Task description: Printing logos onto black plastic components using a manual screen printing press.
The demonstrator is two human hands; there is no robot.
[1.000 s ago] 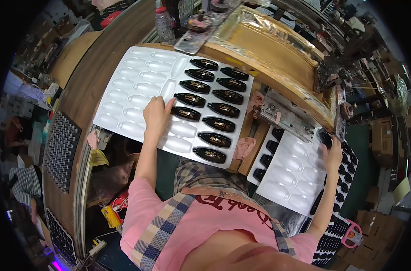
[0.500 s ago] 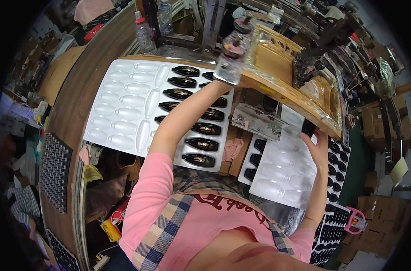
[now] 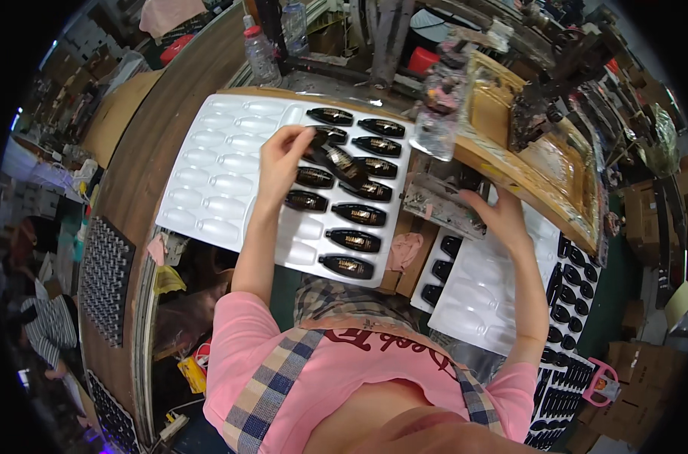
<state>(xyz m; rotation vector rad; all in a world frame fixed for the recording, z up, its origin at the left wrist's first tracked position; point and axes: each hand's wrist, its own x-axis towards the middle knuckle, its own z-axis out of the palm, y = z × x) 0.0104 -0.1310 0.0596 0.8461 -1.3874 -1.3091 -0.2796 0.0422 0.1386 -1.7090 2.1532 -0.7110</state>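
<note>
My left hand [image 3: 282,160] is closed, pinching one end of a glossy black bottle-shaped piece [image 3: 339,163] with gold print. That piece hangs tilted over a white moulded tray [image 3: 227,163], above rows of similar black pieces lying in its hollows. The hollows on the tray's left side hold nothing. My right hand [image 3: 504,219] reaches under the wooden printing frame [image 3: 510,168], at the metal fixture [image 3: 442,208]. Its thumb and fingers close around a dark piece [image 3: 474,180], mostly hidden by the frame and fingers.
A second white tray [image 3: 476,295] lies under my right forearm, with more black pieces [image 3: 571,291] beyond it. A pink cloth [image 3: 406,251] lies between the trays. A red-capped bottle [image 3: 261,57] stands behind the left tray. Cartons [image 3: 639,378] are stacked at right.
My left hand has come back from the frame's handle area to the left tray and now holds a printed black piece. My right hand has moved left with a black piece to the fixture.
</note>
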